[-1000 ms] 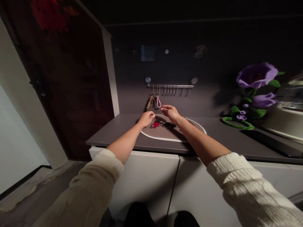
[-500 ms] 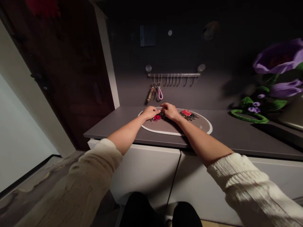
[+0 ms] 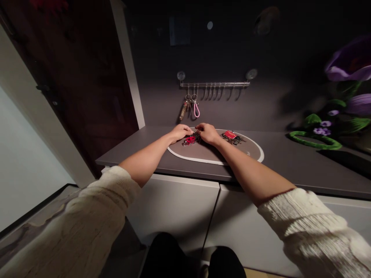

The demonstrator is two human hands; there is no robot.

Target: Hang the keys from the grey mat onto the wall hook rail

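Observation:
My left hand [image 3: 181, 132] is closed in a pinch at the top of a bunch of keys with a red fob [image 3: 190, 140], which lies low over the oval mat [image 3: 199, 159]. Just to its right, my right hand [image 3: 207, 133] has its fingers curled down onto the dark keys of the same bunch. Its fingertips are partly hidden, so the exact grip is unclear. A second pile of keys with a red tag [image 3: 230, 134] rests on the mat, right of my right hand.
A clear rail [image 3: 215, 84] with several hooks is fixed to the wall behind. Keys with a pink loop [image 3: 196, 109] and a brown fob [image 3: 182, 111] hang from its left end. Purple flowers with a green ring base [image 3: 314, 141] stand on the counter [image 3: 278, 154] at right.
The view has shifted slightly, with the counter appearing a little nearer. My left hand has drawn up and a bit left off the red fob, showing more of it. My right hand stays close by.

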